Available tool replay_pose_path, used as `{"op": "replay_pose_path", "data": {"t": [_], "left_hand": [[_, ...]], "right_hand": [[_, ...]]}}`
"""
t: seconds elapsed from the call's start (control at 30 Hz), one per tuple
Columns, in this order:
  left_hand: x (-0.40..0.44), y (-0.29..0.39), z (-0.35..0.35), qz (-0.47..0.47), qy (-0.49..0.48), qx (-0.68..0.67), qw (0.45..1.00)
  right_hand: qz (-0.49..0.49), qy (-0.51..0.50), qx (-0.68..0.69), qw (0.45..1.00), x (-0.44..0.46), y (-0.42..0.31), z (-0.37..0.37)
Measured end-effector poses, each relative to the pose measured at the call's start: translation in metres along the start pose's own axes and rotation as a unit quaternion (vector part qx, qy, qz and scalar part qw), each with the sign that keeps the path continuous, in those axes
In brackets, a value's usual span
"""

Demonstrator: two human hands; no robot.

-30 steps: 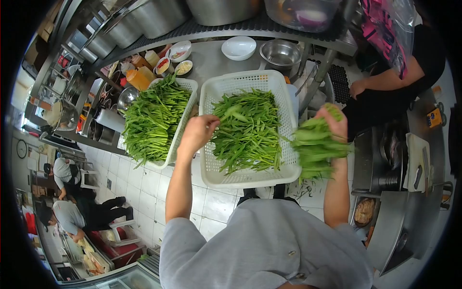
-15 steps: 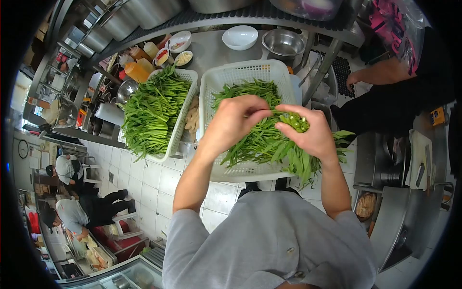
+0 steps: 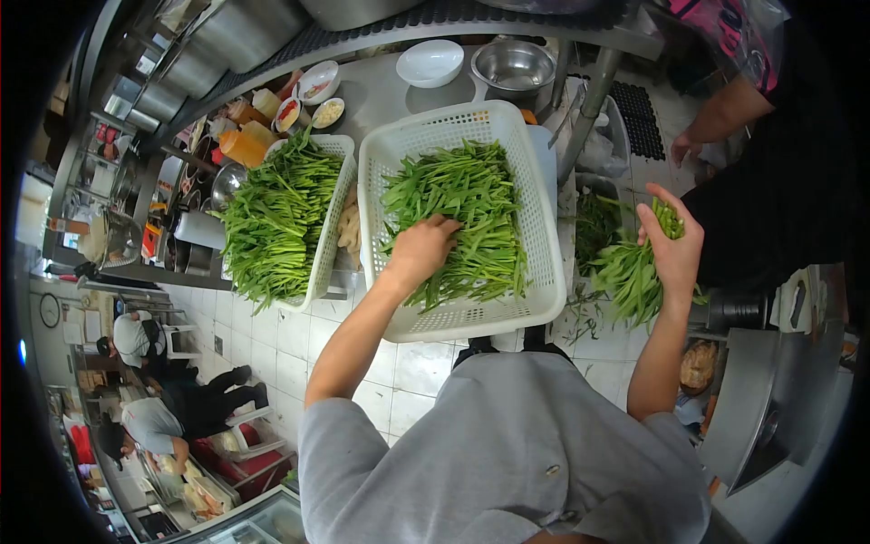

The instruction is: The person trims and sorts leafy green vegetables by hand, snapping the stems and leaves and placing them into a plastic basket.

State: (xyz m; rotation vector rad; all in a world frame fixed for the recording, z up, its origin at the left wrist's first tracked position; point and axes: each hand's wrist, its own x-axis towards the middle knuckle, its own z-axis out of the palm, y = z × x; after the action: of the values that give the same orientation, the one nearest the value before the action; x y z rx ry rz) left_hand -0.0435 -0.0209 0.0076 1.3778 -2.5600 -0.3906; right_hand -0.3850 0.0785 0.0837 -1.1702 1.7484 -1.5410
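Note:
My left hand [image 3: 424,248] reaches into the large white perforated basket [image 3: 550,238]. Its fingers are curled together onto the leafy green stems, which look like water spinach [image 3: 471,195], and the tips are partly hidden among them. Off to the right of this basket, my right hand [image 3: 672,238] is closed around a bunch of water spinach [image 3: 630,276]. Cut stem ends show above the thumb and leaves hang down to the left. A second white basket [image 3: 337,204], at the left, is heaped with the same greens, their stems lying side by side.
Behind the baskets stand a white bowl [image 3: 430,63], a steel bowl [image 3: 514,65] and squeeze bottles [image 3: 243,145]. More greens [image 3: 595,222] sit in a container below right. A person's arm [image 3: 725,118] is near at the right. Two people work at the far left.
My hands have parted: the left has moved down into the basket, and the right has swung out to the right with its bunch. The view has shifted slightly.

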Motion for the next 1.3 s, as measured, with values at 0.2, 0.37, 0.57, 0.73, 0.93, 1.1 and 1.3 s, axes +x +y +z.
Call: {"op": "replay_pose_path", "data": {"t": [0.2,0.37,0.57,0.73,0.93,1.1,1.3], "left_hand": [[-0.002,0.005,-0.073,-0.043,0.095,-0.181,0.978],[-0.013,0.021,-0.108,-0.068,0.113,-0.261,0.956],[-0.024,0.034,-0.117,-0.015,0.144,-0.241,0.960],[-0.033,0.028,-0.119,-0.016,0.122,-0.254,0.959],[-0.032,0.028,-0.118,-0.034,0.100,-0.236,0.966],[-0.032,0.015,-0.101,-0.061,0.132,-0.279,0.949],[-0.035,-0.006,-0.075,-0.116,0.156,-0.454,0.869]], "right_hand": [[0.013,-0.087,0.066,0.994,-0.004,-0.012,0.005],[-0.008,-0.202,0.098,0.974,-0.001,-0.039,0.044],[0.000,-0.304,0.191,0.933,0.019,-0.068,0.112],[0.028,-0.363,0.237,0.901,0.034,-0.062,0.137],[0.053,-0.413,0.243,0.876,0.030,-0.056,0.158],[0.053,-0.383,0.208,0.898,0.025,-0.050,0.158],[0.070,-0.367,0.243,0.895,0.027,-0.045,0.155]]}}
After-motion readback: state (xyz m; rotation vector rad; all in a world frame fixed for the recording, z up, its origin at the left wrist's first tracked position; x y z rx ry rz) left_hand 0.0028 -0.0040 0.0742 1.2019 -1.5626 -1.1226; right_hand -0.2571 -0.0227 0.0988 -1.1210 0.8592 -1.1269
